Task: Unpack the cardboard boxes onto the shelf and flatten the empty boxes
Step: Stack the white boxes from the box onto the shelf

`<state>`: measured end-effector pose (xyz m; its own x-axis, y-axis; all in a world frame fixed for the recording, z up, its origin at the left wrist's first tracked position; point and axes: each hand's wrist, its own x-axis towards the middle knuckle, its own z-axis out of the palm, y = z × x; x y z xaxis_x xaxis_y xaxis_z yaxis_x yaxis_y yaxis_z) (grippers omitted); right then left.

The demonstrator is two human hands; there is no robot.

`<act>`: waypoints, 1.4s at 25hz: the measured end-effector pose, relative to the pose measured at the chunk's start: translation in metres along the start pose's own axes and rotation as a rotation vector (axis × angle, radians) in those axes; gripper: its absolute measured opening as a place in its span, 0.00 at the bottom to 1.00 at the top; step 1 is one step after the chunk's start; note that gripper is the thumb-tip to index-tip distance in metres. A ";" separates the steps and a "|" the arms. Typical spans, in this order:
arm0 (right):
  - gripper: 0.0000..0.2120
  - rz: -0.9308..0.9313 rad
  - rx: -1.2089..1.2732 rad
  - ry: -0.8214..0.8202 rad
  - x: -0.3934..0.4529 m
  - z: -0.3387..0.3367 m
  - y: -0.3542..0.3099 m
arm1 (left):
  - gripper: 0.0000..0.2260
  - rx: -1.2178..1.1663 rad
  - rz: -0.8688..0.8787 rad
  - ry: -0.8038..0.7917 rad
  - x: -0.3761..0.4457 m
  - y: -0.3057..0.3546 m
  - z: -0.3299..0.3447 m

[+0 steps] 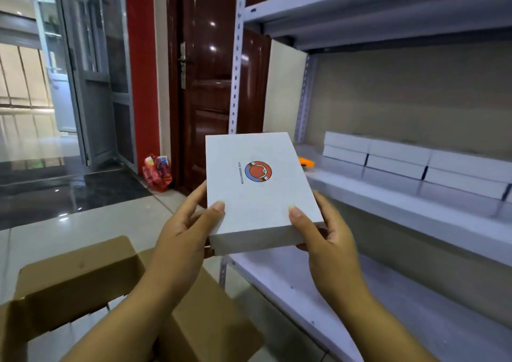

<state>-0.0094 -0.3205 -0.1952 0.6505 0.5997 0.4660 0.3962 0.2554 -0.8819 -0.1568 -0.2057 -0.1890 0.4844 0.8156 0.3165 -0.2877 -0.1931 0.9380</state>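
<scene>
While both hands grip its near end, the white box (259, 187) hangs in the air in front of the shelf (410, 212), its long axis pointing away from the person and tilted slightly left. The left hand (184, 231) pinches the near left corner, thumb on top; the right hand (325, 239) pinches the near right corner the same way. Stacked white boxes (415, 159) already lie on the middle shelf, to the right and beyond, so the right hand is nearer them. An orange tool (306, 163) lies just left of that stack. An open carton (83, 284) sits below the left forearm.
</scene>
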 end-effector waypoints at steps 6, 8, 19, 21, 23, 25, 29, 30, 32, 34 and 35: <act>0.15 -0.130 -0.046 0.076 0.027 -0.079 -0.043 | 0.16 -0.042 0.119 -0.227 0.019 0.038 0.082; 0.14 -0.157 -0.094 0.117 0.034 -0.107 -0.051 | 0.18 -0.056 0.142 -0.277 0.024 0.044 0.115; 0.13 -0.156 -0.308 0.383 0.060 -0.253 -0.057 | 0.13 -0.070 0.155 -0.418 0.046 0.039 0.285; 0.12 -0.139 -0.334 0.434 0.065 -0.275 -0.057 | 0.14 -0.061 0.180 -0.448 0.050 0.038 0.313; 0.11 -0.124 -0.364 0.471 0.071 -0.297 -0.059 | 0.14 -0.060 0.184 -0.477 0.055 0.038 0.342; 0.10 -0.110 -0.384 0.507 0.076 -0.318 -0.060 | 0.07 -0.057 0.187 -0.506 0.059 0.037 0.369; 0.07 -0.071 -0.407 0.551 0.085 -0.354 -0.058 | 0.04 -0.104 0.143 -0.562 0.063 0.036 0.418; 0.06 -0.059 -0.410 0.557 0.088 -0.363 -0.058 | 0.04 -0.122 0.128 -0.569 0.064 0.036 0.430; 0.04 -0.035 -0.418 0.571 0.093 -0.379 -0.058 | 0.04 -0.133 0.104 -0.575 0.068 0.035 0.453; 0.07 -0.038 -0.455 0.583 0.097 -0.396 -0.054 | 0.03 -0.103 0.104 -0.599 0.072 0.035 0.473; 0.11 -0.049 -0.489 0.594 0.098 -0.403 -0.051 | 0.03 -0.093 0.108 -0.614 0.074 0.034 0.483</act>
<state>0.2952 -0.5805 -0.0755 0.8086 0.0536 0.5859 0.5853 -0.1757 -0.7916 0.2680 -0.4153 -0.0655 0.8265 0.3271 0.4582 -0.4190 -0.1862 0.8887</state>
